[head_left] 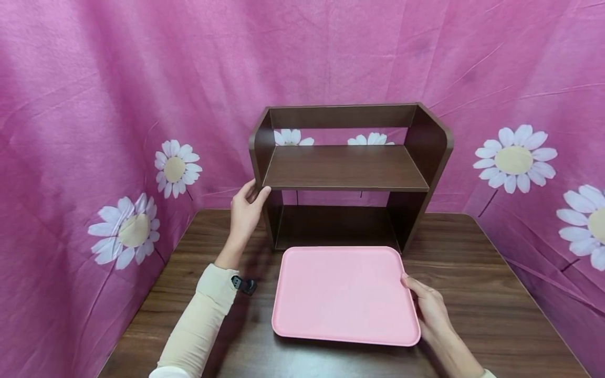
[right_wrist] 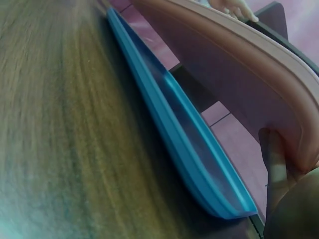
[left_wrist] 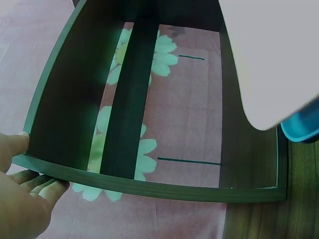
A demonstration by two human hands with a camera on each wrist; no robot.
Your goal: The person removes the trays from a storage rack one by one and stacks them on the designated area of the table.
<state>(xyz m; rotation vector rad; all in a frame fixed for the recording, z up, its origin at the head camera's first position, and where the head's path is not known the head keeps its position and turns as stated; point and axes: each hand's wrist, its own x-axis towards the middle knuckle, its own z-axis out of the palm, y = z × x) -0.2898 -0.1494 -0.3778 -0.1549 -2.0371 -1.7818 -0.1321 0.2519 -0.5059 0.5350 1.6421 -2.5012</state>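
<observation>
A dark brown two-tier wooden shelf [head_left: 345, 167] stands on the table. My left hand [head_left: 248, 210] grips the front edge of its left side panel, thumb on one face and fingers on the other, as the left wrist view also shows. In front of the shelf, my right hand [head_left: 432, 312] holds a pink rectangular tray [head_left: 347, 294] by its right edge, thumb at the rim and fingers underneath. Below the raised pink tray, a blue tray [right_wrist: 177, 144] lies on the table; the head view hides it behind the pink one.
The wood-grain table [head_left: 472, 294] reaches out on both sides of the shelf. A pink curtain [head_left: 331, 52] with white daisies hangs behind and at both sides. A dark band [head_left: 244, 285] with a small device sits at the left sleeve.
</observation>
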